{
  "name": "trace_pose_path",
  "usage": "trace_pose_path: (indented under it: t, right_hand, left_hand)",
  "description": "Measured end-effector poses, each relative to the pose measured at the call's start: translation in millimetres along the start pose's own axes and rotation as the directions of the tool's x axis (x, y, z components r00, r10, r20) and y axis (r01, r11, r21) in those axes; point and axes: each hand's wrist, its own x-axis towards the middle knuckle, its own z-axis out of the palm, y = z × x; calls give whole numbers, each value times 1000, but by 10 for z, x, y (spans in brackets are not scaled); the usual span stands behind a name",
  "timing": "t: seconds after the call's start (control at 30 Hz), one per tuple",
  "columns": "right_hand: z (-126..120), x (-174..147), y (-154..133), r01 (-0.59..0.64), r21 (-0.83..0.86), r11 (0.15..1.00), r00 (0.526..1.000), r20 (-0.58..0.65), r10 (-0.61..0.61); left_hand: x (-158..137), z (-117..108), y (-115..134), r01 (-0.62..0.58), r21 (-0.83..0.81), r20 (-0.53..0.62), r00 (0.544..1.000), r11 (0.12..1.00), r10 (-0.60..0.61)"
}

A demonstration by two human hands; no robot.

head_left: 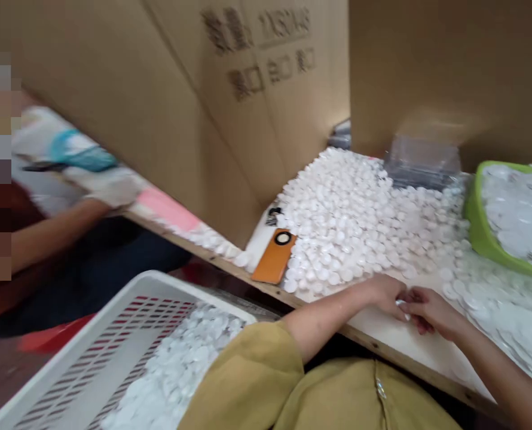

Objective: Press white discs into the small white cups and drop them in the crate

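My left hand (385, 294) and my right hand (435, 312) meet over the front edge of the table, fingers closed in a pinch. Between their fingertips is a small white piece (401, 304), mostly covered, so its exact shape is hidden. Just beyond the hands spreads a large heap of small round white caps (342, 221). Clear, flat round pieces (503, 316) lie loose by my right forearm. A green basket (474, 224) at the right holds more clear round pieces.
Left of the heap lies an orange phone (270, 260). Cardboard panels (248, 119) wall the table's back and left. Clear plastic boxes (422, 161) stand behind the heap. A white slotted basket (69, 364) of white pieces is beside me. Another person's arm (64, 230) reaches in beyond the panel.
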Motion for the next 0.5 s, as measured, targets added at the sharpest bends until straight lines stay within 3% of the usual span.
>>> trace_pose_path:
  t: [0.1,0.17,0.33,0.4,0.43,0.5]
  right_hand:
    - [190,28,86,83,-12,996,994,66,-82]
    - [399,60,41,139,2,990,984,115,-138]
    - [971,-16,-334,328,55,943,904,271,-330]
    - [1017,-10,-395,423,52,904,887,182,-425]
    - [983,23,-378,444,38,895,889,110,-445]
    - [836,141,-269,417,-13,909,909,-26,-417]
  left_hand:
    - [-288,186,-106,-33,-84,-130,991,996,22]
    - [-630,266,-170,-22,-155,-229,973,988,-15]
    - [-1951,340,-207,134,-269,-440,864,954,-246]
    - [-2582,405,-275,354,-310,-449,763,882,-464]
    - [-2897,467,-329,497,-338,-423,678,799,-601]
    - [-3471,662,-455,751,-383,-350,422,539,-836]
